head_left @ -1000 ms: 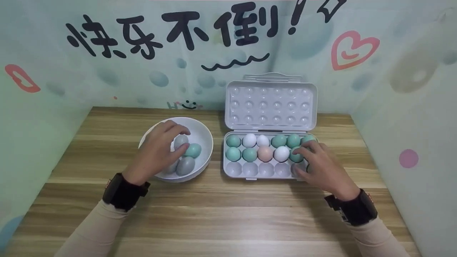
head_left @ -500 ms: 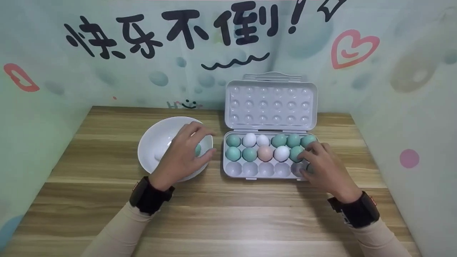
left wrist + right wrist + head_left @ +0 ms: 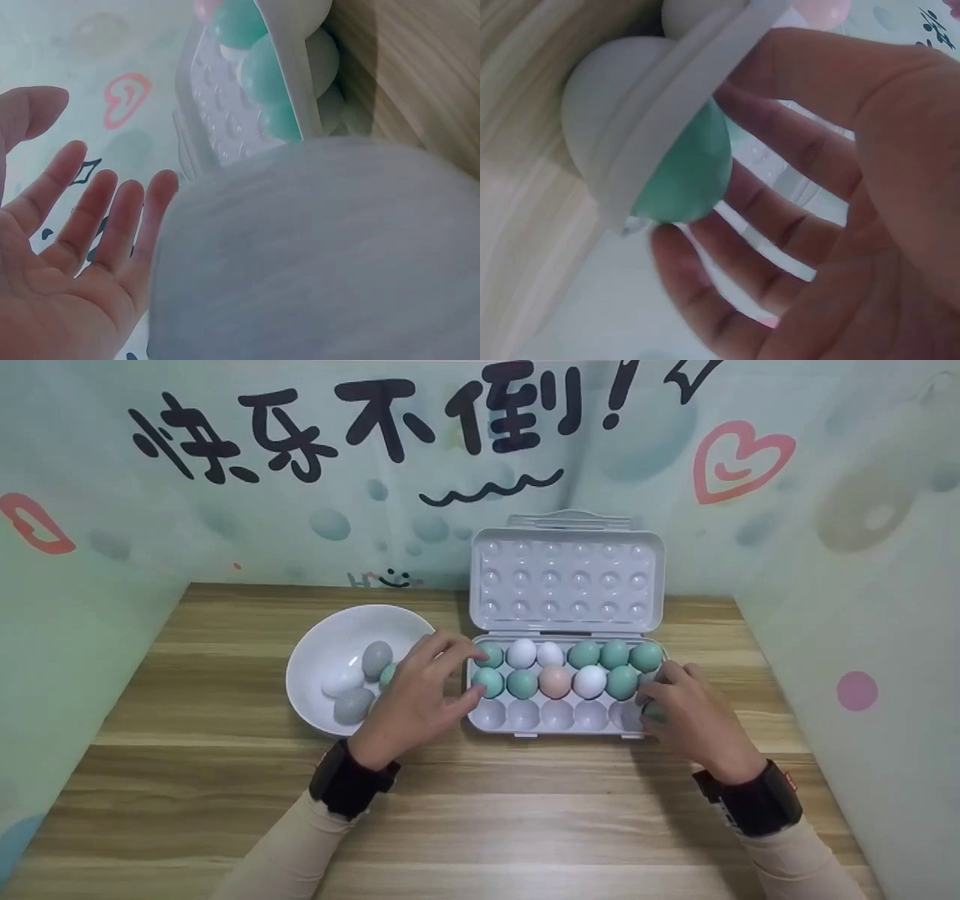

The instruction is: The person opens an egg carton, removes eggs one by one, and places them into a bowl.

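On the wood-grain table (image 3: 540, 825), two containers and two bare hands, as seen from where I stand.

Hazards. Item: bare right hand (image 3: 697, 720), fingers curled about a smooth, oval, pale-green egg (image 3: 694, 169) at the near right corner of a pale-grey plastic egg carton (image 3: 555, 730); firmness of grip, cannot tell. An uneven letting-go could roll it against its neighbours, the slick shell giving little hold. Item: bare left hand (image 3: 416, 701), grasping nothing, fingers loosely curved and apart, with index finger and thumb at the leftmost column of the carton; contact there, cannot tell. A low sweep could nudge those eggs or, since the palm overlaps the rim, drag the round white bowl (image 3: 311, 660). Item: dimpled grey plastic lid (image 3: 568, 585), upright behind the cups; a hard knock to the carton could bring it down on shells and fingers.

Containers. Carton, three rows of six cups. Far row, from the left: one green egg (image 3: 490, 655), two white eggs (image 3: 521, 654), three green eggs (image 3: 614, 655). Middle row: two green eggs (image 3: 522, 685), one pale-pink egg (image 3: 555, 682), one white egg (image 3: 590, 682), one green egg (image 3: 622, 683); sixth cup mostly hidden by the right hand. Near row: five bare cups (image 3: 556, 712), then the egg in the right fingers; fully seated or not, cannot tell.

Bowl: two oval grey eggs (image 3: 353, 706), one whitish egg (image 3: 343, 682), one green egg (image 3: 387, 675) partly covered by the left hand; anything further beneath it, unseen
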Demonstrator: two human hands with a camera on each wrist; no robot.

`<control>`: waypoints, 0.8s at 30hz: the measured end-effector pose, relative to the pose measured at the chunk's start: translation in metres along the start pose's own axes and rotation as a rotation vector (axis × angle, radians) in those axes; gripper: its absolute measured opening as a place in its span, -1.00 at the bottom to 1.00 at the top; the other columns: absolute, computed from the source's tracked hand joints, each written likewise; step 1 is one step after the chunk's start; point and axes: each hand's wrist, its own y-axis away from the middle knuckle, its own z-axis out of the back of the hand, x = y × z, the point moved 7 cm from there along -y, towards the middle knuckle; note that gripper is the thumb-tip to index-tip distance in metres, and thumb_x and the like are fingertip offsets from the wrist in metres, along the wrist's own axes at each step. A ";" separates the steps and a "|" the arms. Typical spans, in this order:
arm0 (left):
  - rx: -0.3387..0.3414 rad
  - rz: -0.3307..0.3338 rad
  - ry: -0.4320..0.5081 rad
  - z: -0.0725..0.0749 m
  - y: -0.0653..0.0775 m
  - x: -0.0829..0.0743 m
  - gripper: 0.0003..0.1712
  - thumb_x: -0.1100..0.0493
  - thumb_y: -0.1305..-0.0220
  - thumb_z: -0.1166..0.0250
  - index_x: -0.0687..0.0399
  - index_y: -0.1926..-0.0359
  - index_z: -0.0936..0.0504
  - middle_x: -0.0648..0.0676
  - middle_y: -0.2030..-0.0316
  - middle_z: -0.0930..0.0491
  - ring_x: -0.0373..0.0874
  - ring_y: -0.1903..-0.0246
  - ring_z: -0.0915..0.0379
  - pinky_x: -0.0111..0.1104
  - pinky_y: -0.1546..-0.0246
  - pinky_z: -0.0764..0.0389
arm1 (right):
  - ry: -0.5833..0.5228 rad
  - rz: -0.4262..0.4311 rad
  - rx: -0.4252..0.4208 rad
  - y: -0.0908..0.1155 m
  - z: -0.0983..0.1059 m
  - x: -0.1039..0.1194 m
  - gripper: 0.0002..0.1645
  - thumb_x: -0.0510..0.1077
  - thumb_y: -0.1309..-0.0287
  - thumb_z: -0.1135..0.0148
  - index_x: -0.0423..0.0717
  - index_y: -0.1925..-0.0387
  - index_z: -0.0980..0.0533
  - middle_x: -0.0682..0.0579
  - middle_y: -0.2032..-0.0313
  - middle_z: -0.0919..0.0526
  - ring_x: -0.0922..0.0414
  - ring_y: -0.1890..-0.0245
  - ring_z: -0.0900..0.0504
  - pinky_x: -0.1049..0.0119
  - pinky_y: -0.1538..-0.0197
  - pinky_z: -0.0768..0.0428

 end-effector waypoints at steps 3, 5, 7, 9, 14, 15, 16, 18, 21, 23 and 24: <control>0.005 0.002 0.003 -0.002 0.000 -0.001 -0.67 0.17 -0.31 -0.48 0.00 -0.08 -0.70 -0.01 -0.06 -0.61 -0.07 -0.12 -0.51 -0.27 -0.21 -0.57 | -0.010 -0.027 0.038 0.000 0.000 -0.003 -0.76 -0.44 0.15 -0.51 -0.12 0.40 -0.73 -0.05 0.34 -0.55 -0.07 0.29 -0.49 0.08 0.26 -0.52; 0.012 0.006 0.004 -0.004 0.000 -0.002 -0.67 0.16 -0.32 -0.48 0.00 -0.08 -0.70 0.00 -0.06 -0.61 -0.07 -0.13 -0.51 -0.28 -0.22 -0.57 | -0.019 -0.042 0.059 0.000 0.001 -0.004 -0.78 -0.45 0.11 -0.50 -0.13 0.40 -0.73 -0.04 0.36 -0.54 -0.04 0.32 -0.51 0.08 0.28 -0.54; 0.017 0.011 0.005 -0.006 0.000 -0.002 -0.68 0.15 -0.32 -0.48 -0.01 -0.08 -0.70 0.00 -0.06 -0.61 -0.08 -0.13 -0.51 -0.29 -0.24 -0.57 | -0.027 -0.052 0.073 0.000 0.002 -0.005 -0.79 -0.45 0.10 -0.50 -0.14 0.39 -0.74 -0.05 0.37 -0.53 -0.01 0.35 -0.51 0.08 0.30 -0.55; 0.022 0.012 0.009 -0.008 0.000 -0.003 -0.68 0.15 -0.32 -0.47 0.01 -0.08 -0.71 0.00 -0.05 -0.60 -0.09 -0.14 -0.51 -0.30 -0.25 -0.56 | -0.037 -0.057 0.080 -0.001 0.002 -0.006 -0.79 -0.44 0.10 -0.51 -0.16 0.39 -0.74 -0.05 0.37 -0.54 0.01 0.38 -0.52 0.09 0.31 -0.56; 0.041 -0.001 0.016 -0.015 0.000 -0.003 -0.67 0.15 -0.32 -0.47 0.03 -0.09 -0.70 0.00 -0.04 -0.59 -0.11 -0.13 -0.50 -0.32 -0.23 -0.57 | -0.044 -0.048 0.080 -0.002 0.002 -0.007 -0.79 -0.44 0.12 -0.52 -0.17 0.38 -0.75 -0.03 0.39 -0.56 0.04 0.39 -0.54 0.10 0.32 -0.58; 0.043 -0.003 0.016 -0.016 0.000 -0.003 -0.67 0.16 -0.32 -0.47 0.03 -0.09 -0.70 0.00 -0.04 -0.59 -0.11 -0.12 -0.50 -0.33 -0.22 -0.57 | -0.045 -0.045 0.080 -0.002 0.001 -0.006 -0.79 -0.44 0.13 -0.52 -0.17 0.39 -0.75 -0.02 0.39 -0.56 0.04 0.39 -0.54 0.10 0.32 -0.59; 0.046 -0.002 0.014 -0.017 0.000 -0.003 -0.66 0.16 -0.31 -0.48 0.02 -0.09 -0.70 0.00 -0.04 -0.59 -0.12 -0.12 -0.50 -0.33 -0.21 -0.58 | -0.047 -0.040 0.079 -0.002 0.001 -0.006 -0.78 -0.45 0.13 -0.52 -0.17 0.39 -0.75 -0.02 0.39 -0.57 0.05 0.39 -0.54 0.10 0.31 -0.59; 0.051 0.006 0.011 -0.018 0.000 -0.002 -0.66 0.16 -0.32 -0.48 0.01 -0.09 -0.70 -0.01 -0.04 -0.58 -0.13 -0.12 -0.50 -0.33 -0.21 -0.58 | -0.054 -0.033 0.074 -0.002 0.001 -0.007 -0.77 -0.45 0.15 -0.52 -0.16 0.40 -0.75 -0.02 0.39 -0.57 0.05 0.39 -0.55 0.11 0.31 -0.60; 0.059 0.026 0.012 -0.018 0.000 0.000 -0.66 0.14 -0.33 -0.47 -0.01 -0.11 -0.71 -0.02 -0.05 -0.58 -0.13 -0.12 -0.50 -0.34 -0.23 -0.57 | -0.068 -0.018 0.069 -0.002 0.001 -0.007 -0.75 -0.47 0.18 -0.54 -0.15 0.41 -0.74 -0.02 0.39 -0.58 0.06 0.37 -0.55 0.11 0.28 -0.62; 0.066 0.033 0.015 -0.018 0.000 0.000 -0.65 0.12 -0.34 -0.47 -0.01 -0.12 -0.70 -0.02 -0.05 -0.58 -0.14 -0.13 -0.50 -0.35 -0.24 -0.57 | -0.079 -0.010 0.064 -0.002 0.002 -0.007 -0.73 -0.48 0.21 -0.56 -0.15 0.42 -0.73 -0.03 0.39 -0.58 0.05 0.36 -0.56 0.11 0.27 -0.64; 0.068 0.033 0.017 -0.018 0.000 0.000 -0.66 0.12 -0.35 -0.46 -0.01 -0.12 -0.70 -0.02 -0.05 -0.58 -0.14 -0.13 -0.50 -0.35 -0.24 -0.56 | -0.084 -0.006 0.061 -0.002 0.002 -0.007 -0.72 -0.48 0.22 -0.57 -0.15 0.42 -0.73 -0.04 0.38 -0.58 0.06 0.36 -0.57 0.11 0.27 -0.65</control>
